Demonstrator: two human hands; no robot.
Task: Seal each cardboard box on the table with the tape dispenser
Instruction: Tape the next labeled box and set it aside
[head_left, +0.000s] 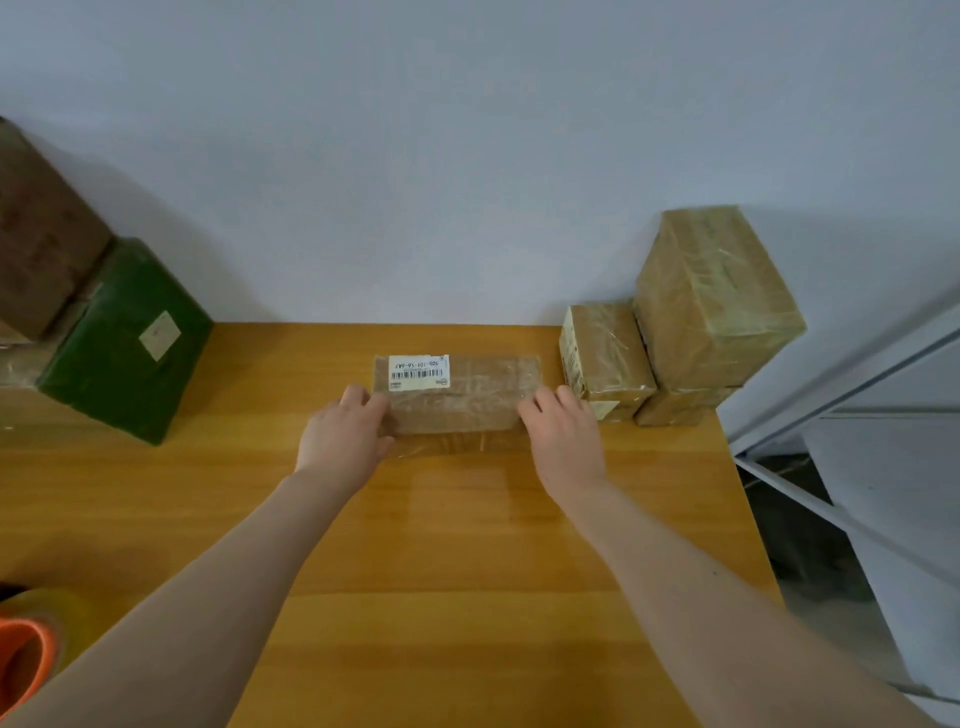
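Squarely crosswise: cardboard box (460, 402), long axis left to right.

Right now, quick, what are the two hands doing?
Left hand: holding the left end of the labelled cardboard box.
Right hand: holding the right end of the same box.

a wooden bench (467, 571) with an orange-yellow grain runs back to a plain pale wall (467, 156). at the bench's far left sits a green-wrapped parcel (104, 374), tilted, with a small pale label (160, 335) on its upper face. to the right, off the bench's edge, stands a white shelf unit (893, 415), with grey floor (831, 629) below it.
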